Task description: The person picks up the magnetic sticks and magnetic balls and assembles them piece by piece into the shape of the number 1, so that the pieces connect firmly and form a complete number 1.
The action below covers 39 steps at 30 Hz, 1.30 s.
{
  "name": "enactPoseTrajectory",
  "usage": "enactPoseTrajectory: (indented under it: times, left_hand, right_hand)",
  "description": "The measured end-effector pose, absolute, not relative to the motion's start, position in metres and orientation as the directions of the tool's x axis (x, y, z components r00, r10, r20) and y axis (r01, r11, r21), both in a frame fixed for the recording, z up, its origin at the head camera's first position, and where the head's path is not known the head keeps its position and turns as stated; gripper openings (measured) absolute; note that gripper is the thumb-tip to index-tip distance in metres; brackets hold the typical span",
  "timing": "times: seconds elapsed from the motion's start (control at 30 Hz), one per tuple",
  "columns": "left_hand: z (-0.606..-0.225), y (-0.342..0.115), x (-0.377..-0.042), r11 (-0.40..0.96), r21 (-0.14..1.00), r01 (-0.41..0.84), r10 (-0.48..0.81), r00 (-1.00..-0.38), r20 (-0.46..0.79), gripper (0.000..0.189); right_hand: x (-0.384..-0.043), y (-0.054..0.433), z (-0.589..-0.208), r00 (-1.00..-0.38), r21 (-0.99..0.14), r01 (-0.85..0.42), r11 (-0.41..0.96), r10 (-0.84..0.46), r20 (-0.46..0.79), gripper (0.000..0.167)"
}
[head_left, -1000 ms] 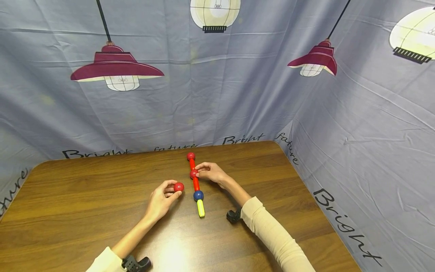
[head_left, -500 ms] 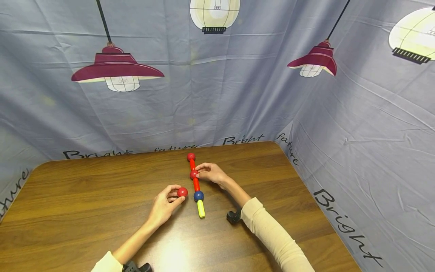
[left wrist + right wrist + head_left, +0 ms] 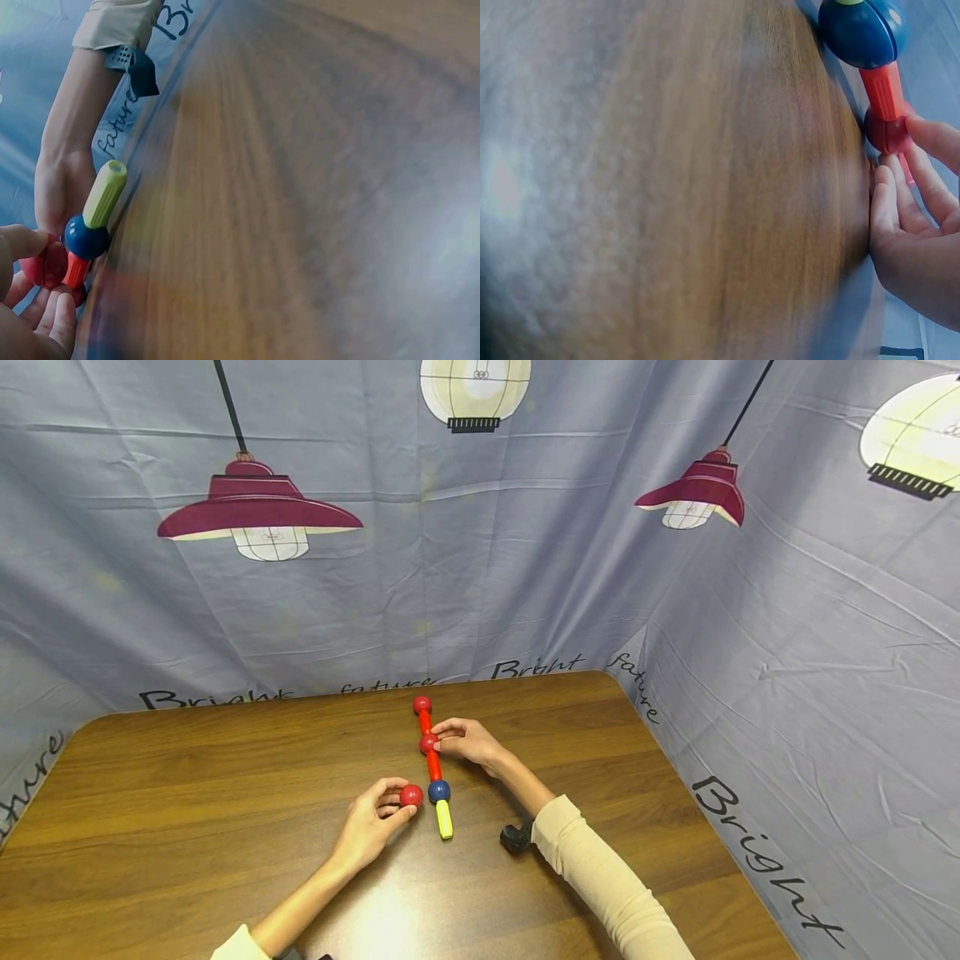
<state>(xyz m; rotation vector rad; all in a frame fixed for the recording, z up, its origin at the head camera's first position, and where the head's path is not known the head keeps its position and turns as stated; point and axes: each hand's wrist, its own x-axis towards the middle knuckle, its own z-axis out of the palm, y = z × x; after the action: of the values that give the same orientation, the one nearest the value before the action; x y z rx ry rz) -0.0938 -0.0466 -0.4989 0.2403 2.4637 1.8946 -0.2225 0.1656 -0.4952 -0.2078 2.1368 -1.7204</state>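
A chain of balls and rods runs from front to back on the table: a yellow-green rod (image 3: 445,821), a blue ball (image 3: 438,791), a red rod (image 3: 433,766), a middle red ball (image 3: 428,743), another red rod (image 3: 425,722) and a far red ball (image 3: 422,704). My right hand (image 3: 471,745) pinches the middle red ball from the right side. Between thumb and fingers, my left hand (image 3: 367,827) holds a loose red ball (image 3: 411,795), just left of the blue ball. A narrow gap separates those two balls in the head view.
The brown wooden table (image 3: 187,810) carries the chain and ends at a grey-blue cloth backdrop (image 3: 337,593) behind and to the right. A black wrist device (image 3: 515,837) sits under the right sleeve, close to the table.
My left hand has moved right and nearer to me, bringing the loose red ball close to the blue ball. The right hand and the chain have hardly moved.
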Motion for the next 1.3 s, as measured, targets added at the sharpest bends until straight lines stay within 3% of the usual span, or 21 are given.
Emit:
enactPoseTrajectory:
  times: [1.0,1.3]
  left_hand:
    - [-0.506,-0.043,-0.069,0.154,0.986,0.056,0.167,-0.985,0.03,0.033]
    - [-0.506,-0.041,-0.064,0.182,0.982,0.051,0.19,-0.982,0.015,0.033]
  right_hand:
    - [-0.221,0.166,-0.495,-0.922,-0.966,0.115,0.23,-0.337,-0.191,0.032]
    - [-0.217,0.166,-0.494,-0.934,-0.967,0.117,0.227,-0.307,-0.185,0.035]
